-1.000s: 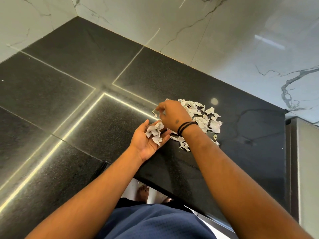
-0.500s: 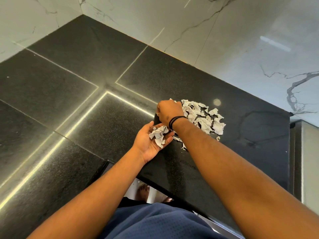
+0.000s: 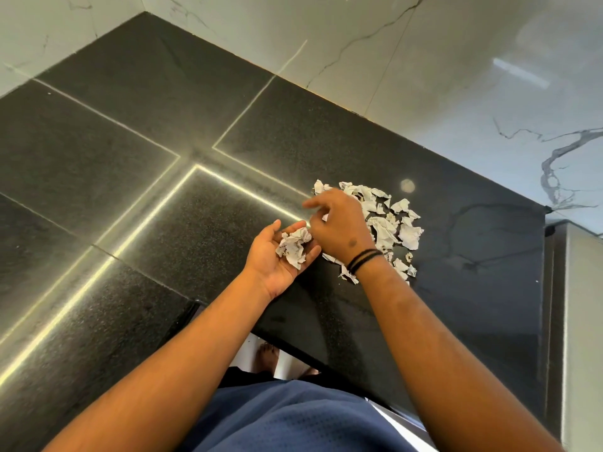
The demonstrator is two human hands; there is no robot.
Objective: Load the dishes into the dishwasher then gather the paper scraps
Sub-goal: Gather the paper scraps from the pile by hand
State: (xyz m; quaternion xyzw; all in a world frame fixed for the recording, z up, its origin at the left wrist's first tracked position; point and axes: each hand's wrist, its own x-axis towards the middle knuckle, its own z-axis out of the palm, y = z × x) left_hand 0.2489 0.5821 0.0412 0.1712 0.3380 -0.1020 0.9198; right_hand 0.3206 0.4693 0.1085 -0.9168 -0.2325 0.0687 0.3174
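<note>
A pile of torn white paper scraps (image 3: 388, 220) lies on the black stone counter (image 3: 456, 288), near its back edge. My left hand (image 3: 277, 256) lies palm up beside the pile, and a crumpled bunch of scraps (image 3: 293, 244) rests in its palm on nearly straight fingers. My right hand (image 3: 339, 223) hovers over the pile's left side, just above my left fingertips. Its fingers are loosely curled and blurred by motion, and I see no scrap clearly pinched in them. A black band circles the right wrist.
The counter (image 3: 130, 190) spreads wide to the left, crossed by bright seams. White marble wall (image 3: 424, 60) runs behind it. A steel appliance side (image 3: 580, 321) stands at the right end. The counter's front edge (image 3: 293, 350) lies close to my body.
My right hand has lifted off the pile and loosened from a tight curl. The bunch of scraps in my left palm has grown slightly. The view has shifted a little.
</note>
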